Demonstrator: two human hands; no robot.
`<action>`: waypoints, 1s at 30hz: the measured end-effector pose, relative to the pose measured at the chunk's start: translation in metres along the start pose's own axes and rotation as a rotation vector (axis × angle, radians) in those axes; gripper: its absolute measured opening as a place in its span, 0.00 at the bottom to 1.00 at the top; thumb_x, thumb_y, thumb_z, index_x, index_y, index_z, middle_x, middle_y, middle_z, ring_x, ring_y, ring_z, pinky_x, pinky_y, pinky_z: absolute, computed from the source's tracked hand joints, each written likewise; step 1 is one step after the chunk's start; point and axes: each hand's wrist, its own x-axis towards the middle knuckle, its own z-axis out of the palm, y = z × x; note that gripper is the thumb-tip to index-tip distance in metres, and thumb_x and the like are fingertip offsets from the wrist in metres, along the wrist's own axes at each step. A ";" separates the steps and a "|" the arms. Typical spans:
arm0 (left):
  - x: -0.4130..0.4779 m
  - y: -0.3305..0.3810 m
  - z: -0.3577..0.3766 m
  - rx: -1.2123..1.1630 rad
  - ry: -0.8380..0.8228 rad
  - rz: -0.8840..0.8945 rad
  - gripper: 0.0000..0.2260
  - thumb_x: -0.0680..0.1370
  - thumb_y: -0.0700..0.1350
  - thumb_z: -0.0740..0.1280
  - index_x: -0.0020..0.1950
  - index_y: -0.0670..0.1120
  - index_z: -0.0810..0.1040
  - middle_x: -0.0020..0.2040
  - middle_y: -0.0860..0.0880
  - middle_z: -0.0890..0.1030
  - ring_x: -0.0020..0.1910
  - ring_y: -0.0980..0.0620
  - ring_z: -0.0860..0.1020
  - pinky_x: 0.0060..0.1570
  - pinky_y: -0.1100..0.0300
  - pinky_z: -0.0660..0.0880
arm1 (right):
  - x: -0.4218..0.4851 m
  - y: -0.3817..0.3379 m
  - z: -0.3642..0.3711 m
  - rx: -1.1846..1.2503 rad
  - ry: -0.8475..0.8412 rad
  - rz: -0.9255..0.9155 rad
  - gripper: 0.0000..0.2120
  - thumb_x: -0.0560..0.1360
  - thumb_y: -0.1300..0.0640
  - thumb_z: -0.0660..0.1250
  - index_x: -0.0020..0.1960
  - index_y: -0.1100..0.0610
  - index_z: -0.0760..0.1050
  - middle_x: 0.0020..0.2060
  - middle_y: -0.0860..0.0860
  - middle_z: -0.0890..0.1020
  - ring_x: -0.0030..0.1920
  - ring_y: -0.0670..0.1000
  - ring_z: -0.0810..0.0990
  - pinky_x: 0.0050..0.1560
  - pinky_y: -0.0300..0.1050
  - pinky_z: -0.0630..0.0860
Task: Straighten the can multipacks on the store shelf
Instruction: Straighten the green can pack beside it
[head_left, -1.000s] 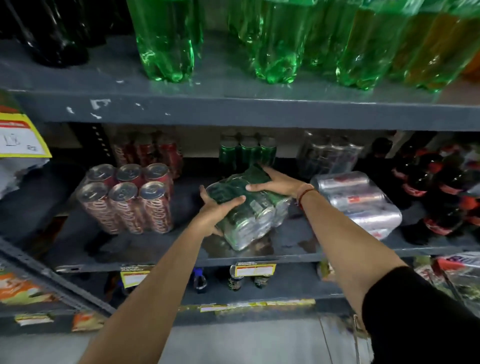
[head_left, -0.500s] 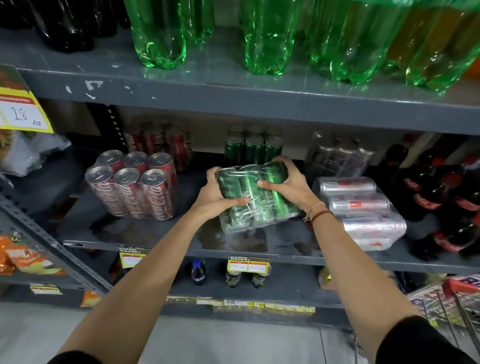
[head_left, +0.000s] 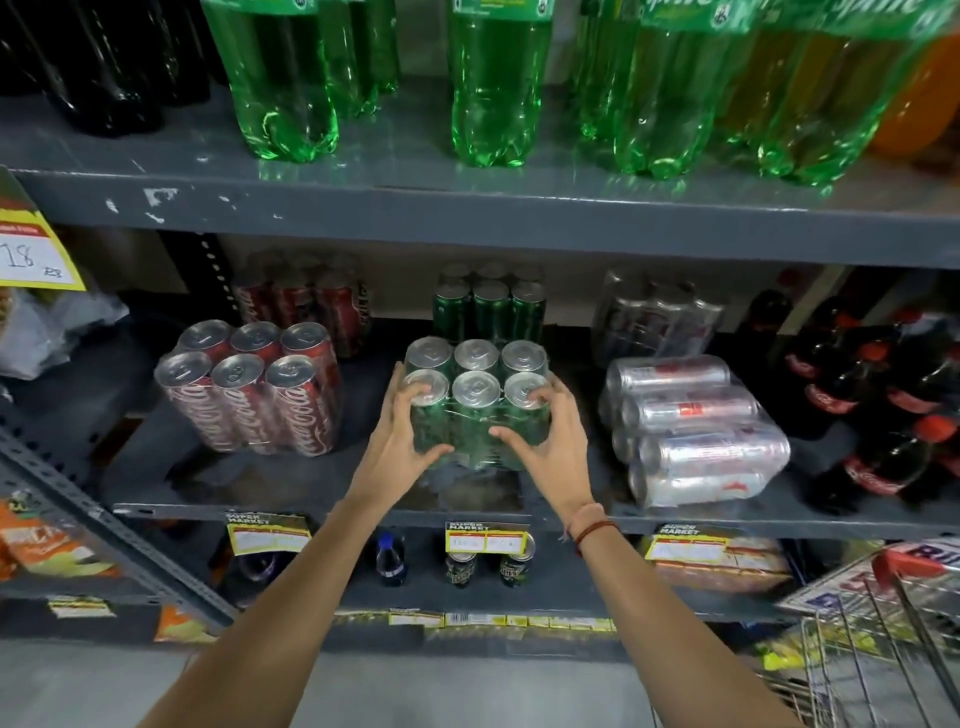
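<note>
A shrink-wrapped green can multipack (head_left: 475, 395) stands upright on the middle shelf (head_left: 260, 483), silver tops up. My left hand (head_left: 402, 441) grips its left side and my right hand (head_left: 545, 441) grips its right side, thumbs across the front. To its left stands an upright red cola multipack (head_left: 254, 389). On the right, a silver can multipack (head_left: 691, 431) lies on its side. Behind are a second green pack (head_left: 491, 306), a red pack (head_left: 306, 301) and a dark clear-wrapped pack (head_left: 654, 317).
Green bottles (head_left: 493, 88) fill the upper shelf close above. Dark cola bottles (head_left: 883, 395) crowd the right end of the middle shelf. Price tags (head_left: 485, 540) hang on the shelf lip. A wire shopping cart (head_left: 883, 639) stands at lower right.
The green multipack went from lying tilted on its side to standing upright on the shelf; both hands turned with it and now hold its sides.
</note>
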 end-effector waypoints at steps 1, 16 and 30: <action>-0.003 0.005 -0.001 -0.034 0.012 -0.020 0.36 0.66 0.46 0.77 0.67 0.48 0.60 0.76 0.36 0.55 0.75 0.51 0.51 0.68 0.73 0.51 | 0.002 0.002 -0.005 0.018 -0.004 -0.010 0.25 0.66 0.42 0.74 0.56 0.50 0.69 0.67 0.52 0.71 0.68 0.38 0.66 0.62 0.23 0.60; 0.015 0.078 0.037 -0.342 0.195 -0.654 0.33 0.73 0.63 0.63 0.74 0.57 0.55 0.75 0.41 0.32 0.76 0.40 0.38 0.72 0.42 0.49 | 0.086 -0.004 -0.016 0.205 -0.459 0.270 0.20 0.73 0.48 0.70 0.64 0.46 0.74 0.63 0.52 0.75 0.65 0.52 0.74 0.69 0.51 0.69; 0.062 0.023 -0.006 -0.430 -0.068 -0.367 0.21 0.76 0.46 0.67 0.68 0.47 0.70 0.68 0.46 0.71 0.68 0.50 0.68 0.70 0.53 0.63 | -0.007 -0.046 -0.016 -0.107 -0.264 0.312 0.33 0.72 0.32 0.60 0.74 0.42 0.58 0.68 0.57 0.66 0.69 0.62 0.66 0.67 0.50 0.62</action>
